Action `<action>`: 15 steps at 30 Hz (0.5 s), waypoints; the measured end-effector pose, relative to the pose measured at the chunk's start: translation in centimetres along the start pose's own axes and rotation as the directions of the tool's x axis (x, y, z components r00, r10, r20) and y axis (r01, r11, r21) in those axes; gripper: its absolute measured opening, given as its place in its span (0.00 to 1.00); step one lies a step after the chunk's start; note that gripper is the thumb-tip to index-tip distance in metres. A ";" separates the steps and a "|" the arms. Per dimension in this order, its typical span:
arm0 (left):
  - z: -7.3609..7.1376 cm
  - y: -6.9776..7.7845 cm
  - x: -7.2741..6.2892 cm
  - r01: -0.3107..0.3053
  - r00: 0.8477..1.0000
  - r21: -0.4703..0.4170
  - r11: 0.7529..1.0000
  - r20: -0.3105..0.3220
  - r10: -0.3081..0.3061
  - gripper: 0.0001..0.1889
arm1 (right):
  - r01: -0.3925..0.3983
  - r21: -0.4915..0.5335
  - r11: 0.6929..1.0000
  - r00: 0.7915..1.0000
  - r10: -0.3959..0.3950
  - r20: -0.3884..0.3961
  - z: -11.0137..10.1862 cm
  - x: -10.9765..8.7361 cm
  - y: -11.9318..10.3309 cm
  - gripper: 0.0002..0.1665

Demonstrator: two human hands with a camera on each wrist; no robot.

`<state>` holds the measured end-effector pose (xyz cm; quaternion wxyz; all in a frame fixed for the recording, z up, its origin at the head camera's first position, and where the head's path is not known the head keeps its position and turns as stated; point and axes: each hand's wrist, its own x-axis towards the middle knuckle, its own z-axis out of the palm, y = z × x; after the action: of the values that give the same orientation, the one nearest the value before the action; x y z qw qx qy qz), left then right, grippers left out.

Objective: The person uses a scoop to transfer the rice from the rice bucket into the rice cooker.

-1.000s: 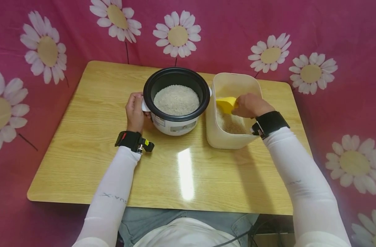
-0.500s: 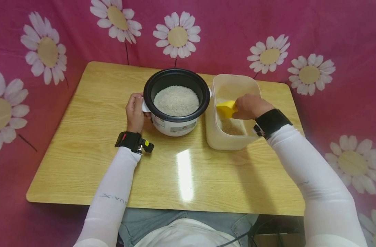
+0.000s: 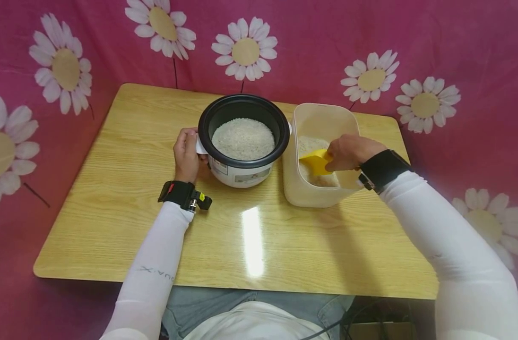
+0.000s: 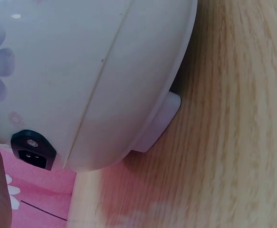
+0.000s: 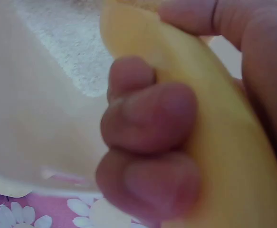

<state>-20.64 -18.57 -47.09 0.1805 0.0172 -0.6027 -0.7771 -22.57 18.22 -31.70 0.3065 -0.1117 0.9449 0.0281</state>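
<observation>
A white rice cooker (image 3: 237, 178) with a dark inner pot stands lidless near the table's back, white rice (image 3: 243, 139) inside. My left hand (image 3: 185, 155) grips its white side handle (image 3: 201, 146). In the left wrist view, the cooker's white body (image 4: 105, 71) shows a black power socket (image 4: 33, 151); only an edge of that hand appears. To the right stands a cream plastic bin (image 3: 310, 194) holding more rice (image 3: 312, 144). Inside its opening, my right hand (image 3: 353, 152) holds a yellow scoop (image 3: 316, 163), fingers (image 5: 148, 118) curled round the handle in the right wrist view. How full the scoop is, I cannot tell.
A wooden table (image 3: 157, 245) carries the cooker and bin side by side. Pink cloth with daisies (image 3: 245, 51) hangs behind the table and at both sides. The person sits at the front edge, with a dark cable (image 3: 324, 328) near the lap.
My right hand has drawn the scoop toward the bin's near side and slightly right, through the rice. The left hand and cooker have stayed put.
</observation>
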 end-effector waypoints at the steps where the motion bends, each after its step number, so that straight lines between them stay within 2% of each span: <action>1: 0.0 0.0 0.0 0.000 1.000 0.000 1.000 -0.001 0.000 0.12 | -0.007 0.016 1.000 1.000 0.007 0.014 0.0 -0.1 0.1 0.28; 5: 0.0 0.0 -0.1 0.002 1.000 -0.006 1.000 -0.005 -0.002 0.11 | -0.026 0.062 0.998 0.998 0.022 0.064 0.1 -0.6 0.4 0.28; 9: 0.0 0.0 -0.1 -0.003 1.000 -0.006 1.000 -0.005 0.003 0.11 | -0.036 0.106 0.994 0.996 0.028 0.080 0.3 -0.8 0.7 0.31; 15: 0.1 0.1 -0.1 -0.003 1.000 0.013 1.000 -0.008 0.003 0.12 | 0.001 0.050 0.999 0.995 -0.006 0.103 0.9 -0.5 1.2 0.33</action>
<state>-20.60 -18.49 -47.00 0.1839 0.0204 -0.6071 -0.7728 -21.90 19.55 -32.13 0.3575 -0.1041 0.9281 0.0098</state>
